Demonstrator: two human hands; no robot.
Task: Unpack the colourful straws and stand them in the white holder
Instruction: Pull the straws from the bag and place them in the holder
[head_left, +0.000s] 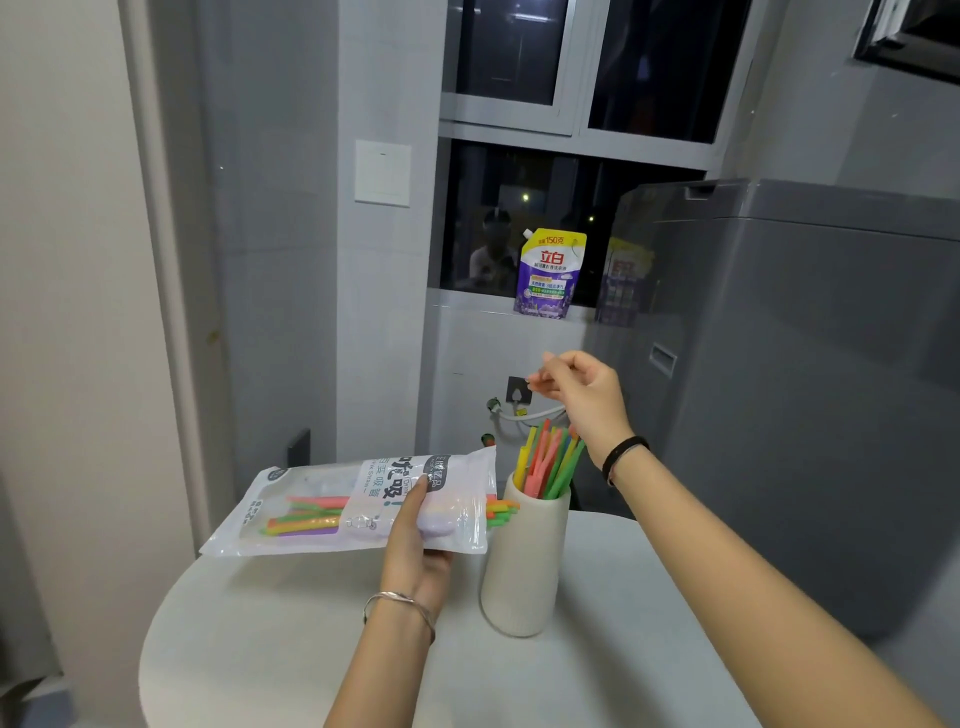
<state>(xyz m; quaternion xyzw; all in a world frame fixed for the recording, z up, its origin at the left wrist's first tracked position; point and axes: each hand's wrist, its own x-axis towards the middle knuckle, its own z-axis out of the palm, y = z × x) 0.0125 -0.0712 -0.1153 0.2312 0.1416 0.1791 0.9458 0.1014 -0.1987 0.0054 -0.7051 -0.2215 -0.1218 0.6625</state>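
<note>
Straw packet (363, 504): gripped by left hand (415, 551) over the table's (311, 649) far edge, mouth toward white holder (519, 566), likely for easy drawing. Straws (550, 462): several upright in holder; right hand (582, 400) above, loosely open, empty.

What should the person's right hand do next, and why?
Probably the right hand should drop to the straw ends poking from the packet that the left hand holds: it hovers empty above the holder, and more straws lie inside.
</note>
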